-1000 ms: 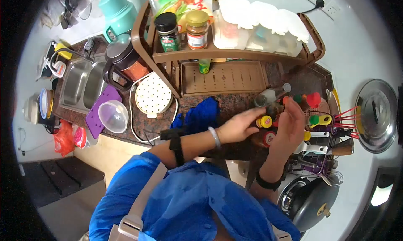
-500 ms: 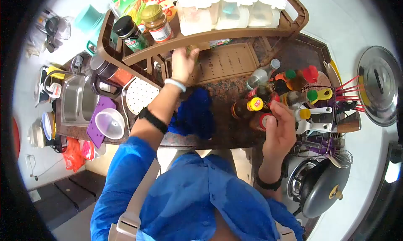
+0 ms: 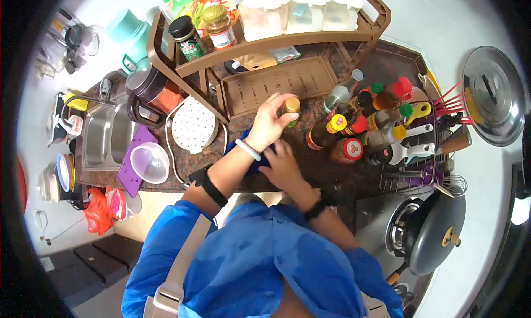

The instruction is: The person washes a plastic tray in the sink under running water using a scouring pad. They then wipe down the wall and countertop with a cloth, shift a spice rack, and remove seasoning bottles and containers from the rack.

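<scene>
A small jar with a gold cap (image 3: 292,104) is held in my left hand (image 3: 268,124), upright just in front of the brown rack's lower tray. My right hand (image 3: 287,173) reaches in over a dark blue cloth (image 3: 258,165) on the counter, its thumb and fingers apart. My left forearm and both hands hide much of the cloth. Just right of my hands stand a dark sauce bottle with a yellow cap (image 3: 336,123) and a red-lidded jar (image 3: 352,150).
The brown rack (image 3: 271,48) carries jars and clear containers above a slotted tray (image 3: 282,85). More bottles crowd the right, beside a wire utensil basket (image 3: 412,179) and a wok (image 3: 431,235). A white perforated board (image 3: 193,124), plastic bowl (image 3: 150,163) and sink (image 3: 102,135) lie left.
My left hand has come out from under the rack toward me, with the gold-capped jar in it. My right hand has moved left from the bottles to the blue cloth.
</scene>
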`<state>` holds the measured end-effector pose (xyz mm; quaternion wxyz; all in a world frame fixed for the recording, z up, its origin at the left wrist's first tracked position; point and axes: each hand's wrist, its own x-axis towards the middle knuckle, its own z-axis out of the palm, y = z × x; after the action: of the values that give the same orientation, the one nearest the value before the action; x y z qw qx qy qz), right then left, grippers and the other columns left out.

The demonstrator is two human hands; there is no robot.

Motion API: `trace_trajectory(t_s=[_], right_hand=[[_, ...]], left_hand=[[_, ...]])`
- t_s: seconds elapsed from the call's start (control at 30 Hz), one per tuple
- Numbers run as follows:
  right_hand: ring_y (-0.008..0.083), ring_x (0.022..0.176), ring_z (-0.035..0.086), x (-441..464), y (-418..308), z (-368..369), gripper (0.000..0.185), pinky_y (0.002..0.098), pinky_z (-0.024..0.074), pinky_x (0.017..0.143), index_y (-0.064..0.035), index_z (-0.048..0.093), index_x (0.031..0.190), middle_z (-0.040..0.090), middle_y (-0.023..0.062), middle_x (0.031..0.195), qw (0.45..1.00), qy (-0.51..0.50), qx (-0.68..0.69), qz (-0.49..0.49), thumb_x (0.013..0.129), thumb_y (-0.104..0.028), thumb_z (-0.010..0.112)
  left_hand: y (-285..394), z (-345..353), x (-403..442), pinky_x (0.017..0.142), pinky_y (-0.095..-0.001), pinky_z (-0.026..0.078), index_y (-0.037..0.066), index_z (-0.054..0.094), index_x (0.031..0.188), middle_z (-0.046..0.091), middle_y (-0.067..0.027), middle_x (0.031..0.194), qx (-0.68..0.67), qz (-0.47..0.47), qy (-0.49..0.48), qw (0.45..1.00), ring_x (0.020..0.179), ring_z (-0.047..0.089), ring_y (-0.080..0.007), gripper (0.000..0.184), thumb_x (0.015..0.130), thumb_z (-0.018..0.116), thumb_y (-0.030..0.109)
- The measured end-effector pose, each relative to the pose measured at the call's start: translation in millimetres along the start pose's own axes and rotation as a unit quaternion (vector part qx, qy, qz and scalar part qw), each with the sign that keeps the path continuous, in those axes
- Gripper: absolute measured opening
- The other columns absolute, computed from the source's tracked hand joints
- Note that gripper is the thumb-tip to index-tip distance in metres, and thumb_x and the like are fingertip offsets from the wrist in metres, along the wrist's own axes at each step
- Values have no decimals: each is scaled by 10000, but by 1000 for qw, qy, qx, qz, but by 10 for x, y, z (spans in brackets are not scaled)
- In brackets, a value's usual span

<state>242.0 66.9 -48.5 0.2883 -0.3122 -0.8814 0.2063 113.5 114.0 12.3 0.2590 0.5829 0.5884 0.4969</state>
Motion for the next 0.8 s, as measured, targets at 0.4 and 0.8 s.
trace_trajectory(t_s=[0.4, 0.8], right_hand=[[359, 1094, 476, -119, -188, -286, 360, 414, 378, 983, 32, 487, 1148, 467, 212, 1183, 903, 236, 324, 157, 868, -170, 588], [191, 897, 590, 491, -109, -225, 263, 318, 475, 824, 13, 560, 1093, 611, 105, 982, 916, 116, 327, 200, 873, -104, 644]], left_hand=[[9, -491, -768, 865, -400, 480, 52, 604, 1111, 570, -147, 1070, 226, 176, -6, 958, 1033, 562, -346, 345, 786, 687, 134], [-4, -523, -1122, 900, -396, 472, -4, 597, 1093, 601, -182, 1074, 52, 65, 35, 996, 1026, 579, -366, 394, 729, 729, 71]])
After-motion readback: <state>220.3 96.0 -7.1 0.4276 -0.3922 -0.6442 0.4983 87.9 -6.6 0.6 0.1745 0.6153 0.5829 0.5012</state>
